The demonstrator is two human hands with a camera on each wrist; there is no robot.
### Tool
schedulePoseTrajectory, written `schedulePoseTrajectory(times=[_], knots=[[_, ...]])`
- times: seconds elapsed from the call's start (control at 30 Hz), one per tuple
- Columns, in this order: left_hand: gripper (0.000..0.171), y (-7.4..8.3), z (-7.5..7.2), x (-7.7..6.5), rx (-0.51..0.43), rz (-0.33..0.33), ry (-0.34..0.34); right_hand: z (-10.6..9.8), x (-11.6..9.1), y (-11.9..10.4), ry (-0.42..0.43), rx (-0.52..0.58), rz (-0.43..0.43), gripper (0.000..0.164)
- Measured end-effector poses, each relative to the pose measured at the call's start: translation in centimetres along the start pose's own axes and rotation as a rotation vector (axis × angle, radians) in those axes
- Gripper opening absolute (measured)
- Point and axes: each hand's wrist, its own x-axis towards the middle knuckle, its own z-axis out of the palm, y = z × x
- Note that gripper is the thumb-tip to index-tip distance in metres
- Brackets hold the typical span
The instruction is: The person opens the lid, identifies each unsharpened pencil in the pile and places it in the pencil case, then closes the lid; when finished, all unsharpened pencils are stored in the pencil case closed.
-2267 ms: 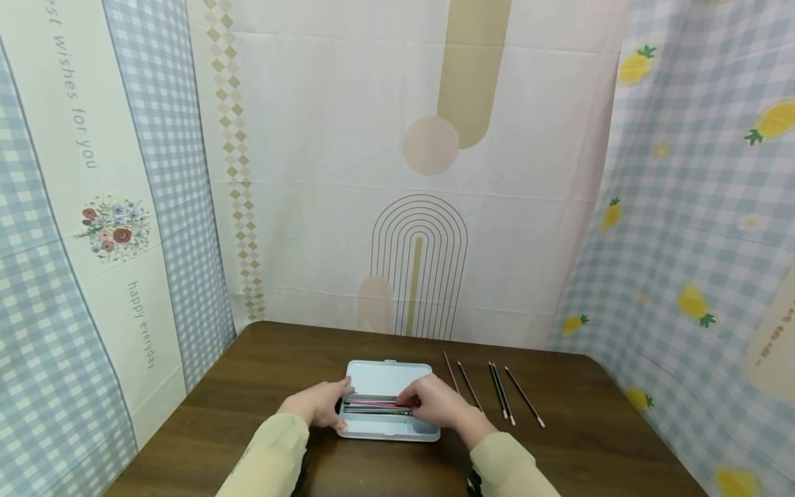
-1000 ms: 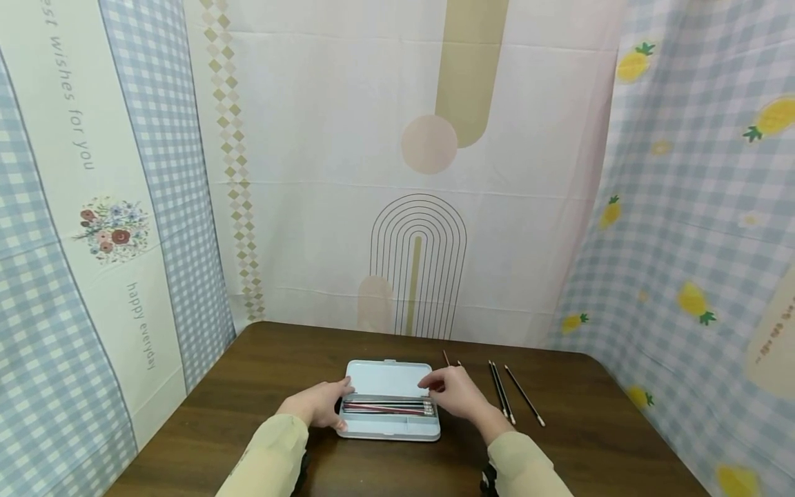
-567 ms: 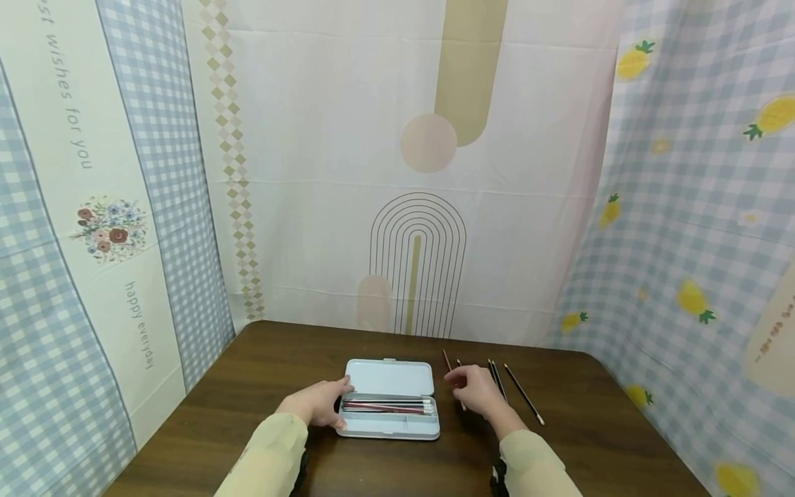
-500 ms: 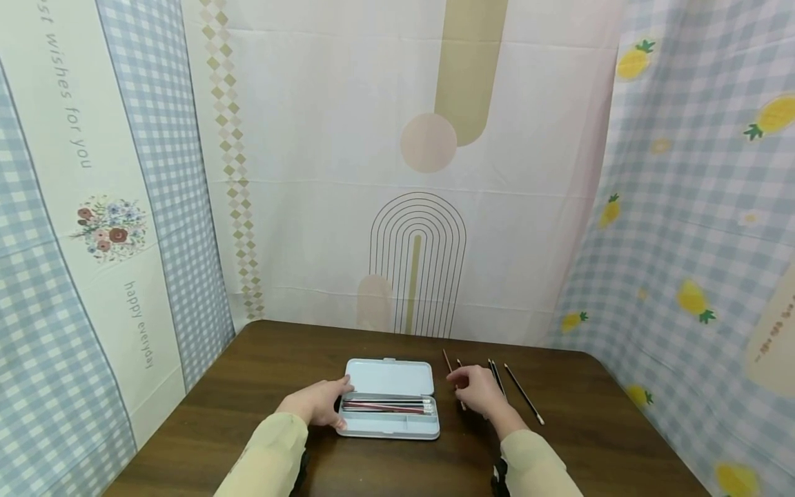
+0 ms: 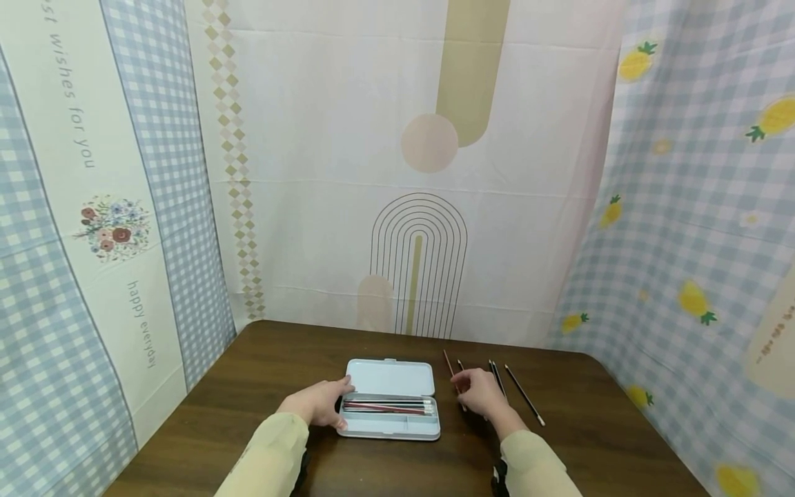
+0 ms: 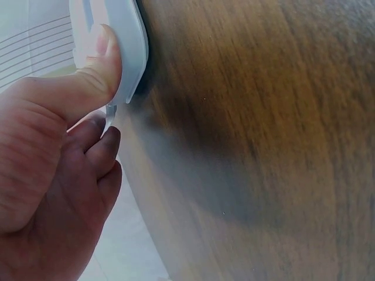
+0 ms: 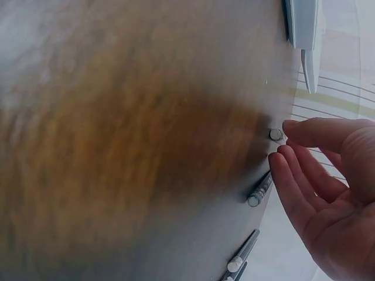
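Note:
An open pale blue pencil case lies on the table with several pencils in its tray. My left hand grips the case's left end; in the left wrist view the thumb presses over its edge. To the case's right, my right hand has its thumb and fingers around a reddish pencil that lies on the table. In the right wrist view this pencil's end shows between thumb and fingertips. A second pencil is mostly hidden under the right hand.
Two dark pencils lie close together just right of the right hand, and another dark pencil slants farther right. The brown wooden table ends at patterned cloth hangings at the back and sides.
The right hand has left the case's tray and moved right to the reddish pencil. A red pencil it held now lies in the tray. The left hand has stayed on the case.

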Motion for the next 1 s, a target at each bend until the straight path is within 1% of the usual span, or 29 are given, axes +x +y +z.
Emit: schedulePoseTrajectory(times=[0.43,1.0], knots=[[0.075,0.06,0.0,0.05,-0.011,-0.005,-0.003,0.45,0.11,0.27,-0.016,-0.034,0.007,0.035],[0.075,0.16,-0.14,-0.08,-0.014,0.001,0.0,0.52,0.01,-0.33,-0.017,-0.045,0.027,0.036]])
